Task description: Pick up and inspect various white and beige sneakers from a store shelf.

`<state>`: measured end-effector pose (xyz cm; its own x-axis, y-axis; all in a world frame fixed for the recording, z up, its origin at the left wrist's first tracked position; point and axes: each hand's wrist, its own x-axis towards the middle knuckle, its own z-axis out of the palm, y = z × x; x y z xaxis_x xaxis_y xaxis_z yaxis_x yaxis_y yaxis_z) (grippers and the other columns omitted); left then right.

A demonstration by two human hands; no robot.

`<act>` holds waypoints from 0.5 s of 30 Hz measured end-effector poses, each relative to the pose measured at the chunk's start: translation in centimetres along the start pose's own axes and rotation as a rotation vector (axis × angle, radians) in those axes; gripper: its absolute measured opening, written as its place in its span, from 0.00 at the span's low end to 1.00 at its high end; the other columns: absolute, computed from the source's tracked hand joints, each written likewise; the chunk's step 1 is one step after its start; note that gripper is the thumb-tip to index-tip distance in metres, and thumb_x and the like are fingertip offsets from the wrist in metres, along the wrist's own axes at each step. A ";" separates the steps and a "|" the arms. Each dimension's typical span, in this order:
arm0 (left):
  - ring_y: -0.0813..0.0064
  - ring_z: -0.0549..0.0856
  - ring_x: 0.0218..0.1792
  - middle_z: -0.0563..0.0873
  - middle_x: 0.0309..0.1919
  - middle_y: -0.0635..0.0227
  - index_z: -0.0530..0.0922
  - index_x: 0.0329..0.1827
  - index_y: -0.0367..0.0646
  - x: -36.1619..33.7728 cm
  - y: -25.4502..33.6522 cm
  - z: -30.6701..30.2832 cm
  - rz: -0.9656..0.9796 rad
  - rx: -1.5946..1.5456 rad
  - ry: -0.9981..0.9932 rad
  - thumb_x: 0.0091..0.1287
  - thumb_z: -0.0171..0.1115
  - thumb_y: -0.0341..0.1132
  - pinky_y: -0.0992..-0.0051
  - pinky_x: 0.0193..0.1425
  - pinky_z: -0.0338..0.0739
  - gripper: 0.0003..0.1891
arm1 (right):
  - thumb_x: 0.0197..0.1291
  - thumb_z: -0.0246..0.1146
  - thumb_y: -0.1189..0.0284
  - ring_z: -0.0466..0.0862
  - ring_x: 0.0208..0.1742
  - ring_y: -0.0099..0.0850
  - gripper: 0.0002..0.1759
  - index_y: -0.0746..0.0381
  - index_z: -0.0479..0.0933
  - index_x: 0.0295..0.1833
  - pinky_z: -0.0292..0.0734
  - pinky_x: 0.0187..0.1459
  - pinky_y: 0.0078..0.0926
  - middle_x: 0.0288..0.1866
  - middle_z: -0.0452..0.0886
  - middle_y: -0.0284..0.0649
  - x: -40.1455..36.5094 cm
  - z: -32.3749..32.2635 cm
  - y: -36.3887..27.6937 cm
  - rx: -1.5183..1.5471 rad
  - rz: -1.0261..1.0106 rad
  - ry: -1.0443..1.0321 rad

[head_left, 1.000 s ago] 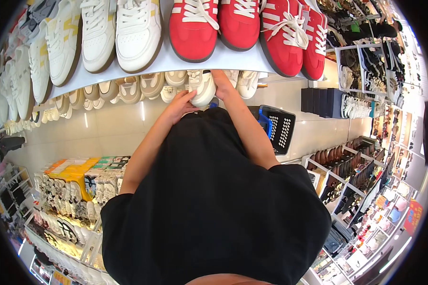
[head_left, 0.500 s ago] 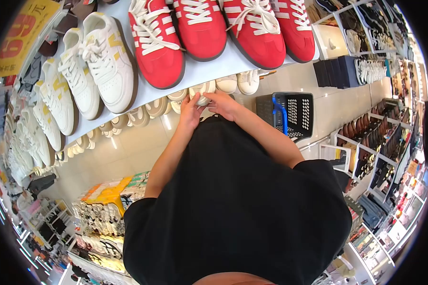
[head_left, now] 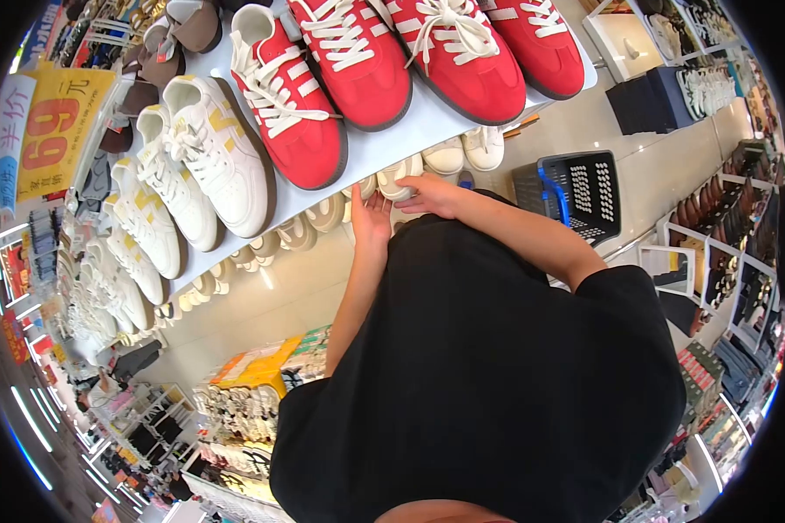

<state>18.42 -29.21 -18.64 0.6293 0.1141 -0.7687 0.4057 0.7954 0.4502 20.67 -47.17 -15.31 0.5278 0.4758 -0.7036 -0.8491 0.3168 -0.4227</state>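
A cream shoe (head_left: 399,177) shows beneath the front edge of the white display shelf (head_left: 310,199), just ahead of my body. My right hand (head_left: 433,197) reaches in from the right, its fingers closed round the near end of this shoe. To the left, my left hand (head_left: 372,216) is open, palm turned up and fingers spread, close to the shoe but apparently holding nothing. On the shelf above are several red sneakers (head_left: 358,74) with white laces. White sneakers with yellow stripes (head_left: 227,166) line the shelf's left part.
More cream shoes (head_left: 483,148) sit in a row below the shelf. A dark shopping basket (head_left: 595,187) with a blue handle is on the floor to the right. A yellow price sign (head_left: 61,122) stands at left; shoe racks (head_left: 715,218) stand at right.
My left hand has come away from the shoe and opened, palm up. My right hand stays on the shoe. The camera view has shifted, bringing more of the price sign into sight.
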 end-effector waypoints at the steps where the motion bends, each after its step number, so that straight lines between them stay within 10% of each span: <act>1: 0.59 0.67 0.73 0.68 0.66 0.56 0.67 0.69 0.41 0.0 0.2 -0.4 0.024 0.018 -0.026 0.68 0.69 0.58 0.59 0.79 0.62 0.37 | 0.69 0.66 0.58 0.84 0.57 0.41 0.31 0.64 0.69 0.69 0.80 0.63 0.41 0.64 0.79 0.46 -0.3 0.1 -0.3 0.023 0.007 -0.009; 15: 0.62 0.83 0.58 0.83 0.59 0.64 0.73 0.67 0.45 -1.6 2.1 1.9 0.204 -0.012 -0.177 0.74 0.63 0.52 0.63 0.67 0.76 0.26 | 0.65 0.65 0.58 0.82 0.41 0.28 0.19 0.59 0.75 0.54 0.77 0.43 0.27 0.47 0.82 0.36 1.5 -0.9 -1.2 0.075 0.085 -0.001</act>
<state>19.52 -28.85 -15.65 0.8038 0.1680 -0.5707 0.2511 0.7739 0.5814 22.46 -47.57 -16.43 0.4544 0.5046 -0.7341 -0.8866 0.3363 -0.3175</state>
